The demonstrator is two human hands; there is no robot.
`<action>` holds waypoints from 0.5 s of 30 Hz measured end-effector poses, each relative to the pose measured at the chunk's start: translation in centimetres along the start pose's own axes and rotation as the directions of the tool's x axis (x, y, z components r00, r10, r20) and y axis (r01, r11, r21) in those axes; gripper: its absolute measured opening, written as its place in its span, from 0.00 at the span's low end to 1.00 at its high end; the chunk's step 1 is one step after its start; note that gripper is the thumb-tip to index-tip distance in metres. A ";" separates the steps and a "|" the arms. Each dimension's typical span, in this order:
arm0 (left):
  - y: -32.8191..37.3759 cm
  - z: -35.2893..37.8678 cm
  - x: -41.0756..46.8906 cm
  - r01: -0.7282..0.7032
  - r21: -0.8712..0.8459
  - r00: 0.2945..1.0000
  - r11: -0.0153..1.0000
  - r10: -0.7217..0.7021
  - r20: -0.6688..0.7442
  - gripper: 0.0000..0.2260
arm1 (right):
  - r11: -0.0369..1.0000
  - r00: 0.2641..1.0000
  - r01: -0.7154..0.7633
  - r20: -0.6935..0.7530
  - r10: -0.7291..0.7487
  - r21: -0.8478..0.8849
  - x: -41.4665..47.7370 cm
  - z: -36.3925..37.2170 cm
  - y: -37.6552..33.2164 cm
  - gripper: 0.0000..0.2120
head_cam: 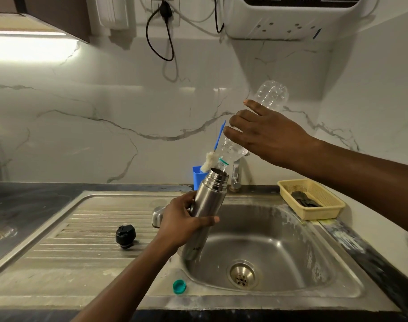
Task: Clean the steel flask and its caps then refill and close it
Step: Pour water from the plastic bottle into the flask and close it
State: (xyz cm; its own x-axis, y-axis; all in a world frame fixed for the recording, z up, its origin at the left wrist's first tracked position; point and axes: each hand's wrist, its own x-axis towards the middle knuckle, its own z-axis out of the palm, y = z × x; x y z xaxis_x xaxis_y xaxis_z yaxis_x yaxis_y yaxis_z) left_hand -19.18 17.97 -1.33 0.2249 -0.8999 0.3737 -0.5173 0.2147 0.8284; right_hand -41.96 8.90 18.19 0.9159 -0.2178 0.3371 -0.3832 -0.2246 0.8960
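My left hand (184,225) grips the steel flask (206,206) around its middle and holds it tilted over the sink basin, mouth open and pointing up to the right. My right hand (265,133) holds a clear plastic bottle (271,94) upside down, its neck (222,162) right at the flask's mouth. A black inner cap (125,235) lies on the ribbed drainboard. The flask's steel outer cap (157,216) stands behind my left hand, partly hidden. The bottle's green cap (179,286) lies on the sink's front rim.
A steel sink (258,249) with a drain lies below the flask. A blue holder (198,177) with a blue-handled bottle brush (211,159) stands behind it by the tap (236,176). A yellow basket (311,198) sits at the right. A water purifier (296,17) hangs on the wall.
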 end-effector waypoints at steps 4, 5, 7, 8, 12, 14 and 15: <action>0.0 0.2 -0.1 -0.001 -0.008 1.000 1.000 0.001 -0.008 0.34 | 1.000 1.000 -0.001 0.006 0.001 -0.010 0.0 -0.2 0.2 0.34; 0.0 0.2 -0.1 -0.001 -0.012 1.000 1.000 0.001 -0.009 0.34 | 1.000 1.000 0.001 0.005 -0.001 -0.015 0.0 -0.2 0.2 0.33; -0.1 0.3 -0.2 0.000 -0.025 1.000 1.000 -0.001 -0.013 0.33 | 1.000 1.000 0.002 -0.001 -0.002 -0.021 0.0 -0.2 0.2 0.32; -0.1 0.3 -0.2 0.002 -0.029 1.000 1.000 -0.002 -0.013 0.33 | 1.000 1.000 0.003 0.000 -0.003 -0.023 0.0 -0.3 0.2 0.33; -0.1 0.5 -0.1 0.009 -0.033 1.000 0.999 -0.009 -0.015 0.33 | 0.999 1.000 0.008 0.010 -0.007 -0.039 0.3 -0.7 0.3 0.33; -0.1 0.6 -0.1 0.011 -0.035 1.000 0.999 -0.012 -0.017 0.33 | 0.999 1.000 0.011 0.011 -0.011 -0.051 0.5 -0.9 0.2 0.33; 0.0 0.6 -0.1 0.012 -0.035 1.000 0.999 -0.013 -0.017 0.33 | 0.998 1.000 0.015 0.009 -0.014 -0.054 0.6 -1.0 0.2 0.33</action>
State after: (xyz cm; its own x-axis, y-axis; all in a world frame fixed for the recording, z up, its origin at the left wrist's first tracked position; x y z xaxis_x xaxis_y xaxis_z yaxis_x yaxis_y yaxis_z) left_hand -19.68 17.86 -1.62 0.2457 -0.8957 0.3705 -0.4852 0.2172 0.8470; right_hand -41.34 9.65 18.86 0.9202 -0.2234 0.3214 -0.3625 -0.1762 0.9152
